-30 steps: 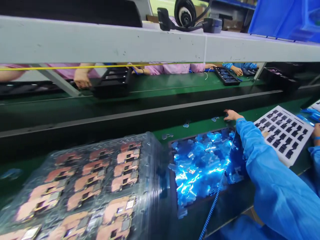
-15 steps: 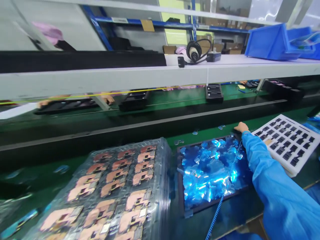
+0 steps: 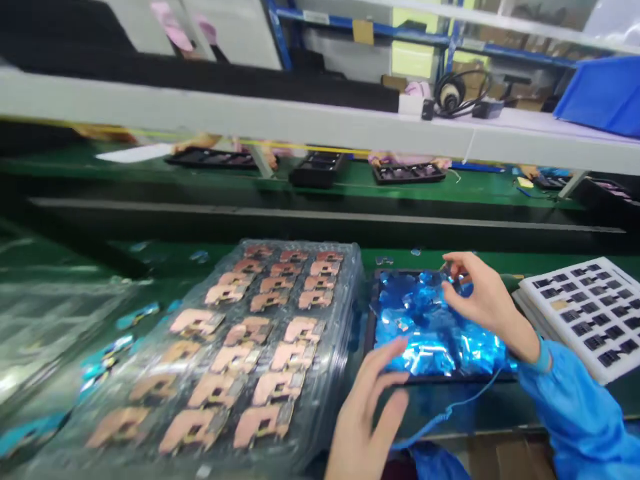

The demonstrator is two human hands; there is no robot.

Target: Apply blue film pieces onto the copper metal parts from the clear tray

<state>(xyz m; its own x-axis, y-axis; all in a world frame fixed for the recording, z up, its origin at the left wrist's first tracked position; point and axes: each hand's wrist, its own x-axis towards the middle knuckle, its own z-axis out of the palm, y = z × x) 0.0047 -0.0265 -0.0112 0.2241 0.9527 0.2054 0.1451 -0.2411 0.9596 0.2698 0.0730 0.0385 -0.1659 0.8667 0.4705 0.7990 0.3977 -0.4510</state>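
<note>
My left hand (image 3: 367, 413) is open at the lower middle, fingers apart and holding nothing, between the clear plastic trays and the shallow black tray (image 3: 371, 327). Pieces of shiny blue film (image 3: 425, 350) fill that black tray. Over its upper right part is my right hand (image 3: 483, 300), fingers curled; a small thin thing seems to show at the fingertips, too blurred to name. Behind that wrist lies part of a thin stick-like thing (image 3: 515, 276). Stacked clear trays (image 3: 345, 313) on the left carry rows of copper-coloured, odd-shaped boards (image 3: 273, 387).
A white foam tray (image 3: 555, 333) with dark small parts stands at the right. Loose blue-filmed pieces (image 3: 137, 317) lie at the left. A blue coiled cord (image 3: 435, 421) crosses in front. Beyond a shelf (image 3: 300, 120), other people's hands handle black trays (image 3: 407, 173).
The view has swung left and down. My right hand has come back from the black tray's far corner to over the blue film. My left hand has come into view.
</note>
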